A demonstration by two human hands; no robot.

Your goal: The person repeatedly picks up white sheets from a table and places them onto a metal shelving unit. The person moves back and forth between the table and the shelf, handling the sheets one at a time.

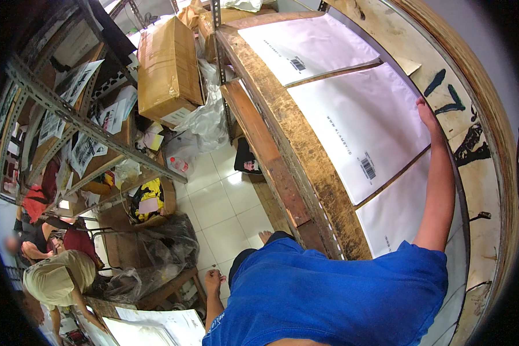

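Three white mailing bags lie in a row along a worn wooden shelf. My right arm reaches over the row, and my right hand (425, 113) is at the far right edge of the middle mailing bag (366, 130), its fingers pressed together on that edge. Behind it lies another mailing bag (311, 46), flat like the rest. The nearest mailing bag (395, 213) is partly covered by my arm and blue shirt. Low at my left side hangs my left hand (214, 280), away from the bags, fingers curled; whatever they may hold is too small to make out.
A metal rack (98, 127) with papers stands at left. Beside it are a large cardboard box (168, 69) and clear plastic wrap (205, 118). White sheets (150, 327) lie on a low table at lower left. A person in a beige shirt (60, 277) bends there. Tiles (216, 202) cover the floor.
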